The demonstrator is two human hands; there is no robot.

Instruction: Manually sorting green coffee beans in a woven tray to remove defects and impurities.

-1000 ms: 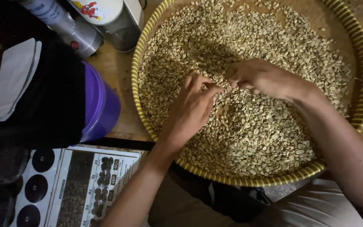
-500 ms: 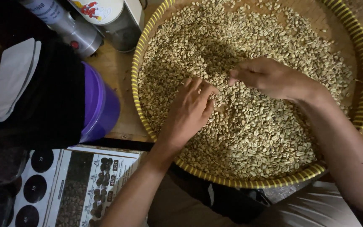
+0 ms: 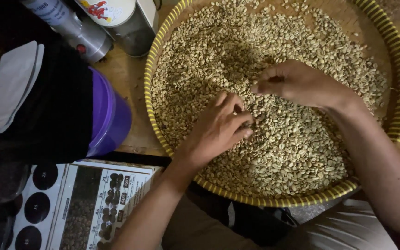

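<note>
A round woven tray with a yellow striped rim [image 3: 156,55] holds a thick layer of pale green coffee beans [image 3: 209,51]. My left hand [image 3: 216,129] rests on the beans near the tray's middle, fingers curled and pinching at a few beans under its fingertips. My right hand [image 3: 297,83] hovers just above the beans a little farther back, thumb and fingers drawn together in a loose pinch. Whether it holds a bean is hidden.
A purple bucket [image 3: 109,115] with dark cloth over it stands left of the tray. Behind it are a metal grinder [image 3: 77,30] and a white-topped canister [image 3: 126,21]. A printed roast chart [image 3: 93,203] lies at lower left. My lap is below the tray.
My left hand slid right and toward me across the beans, fingers closing on a few. My right hand lifted slightly and drew its fingers into a pinch.
</note>
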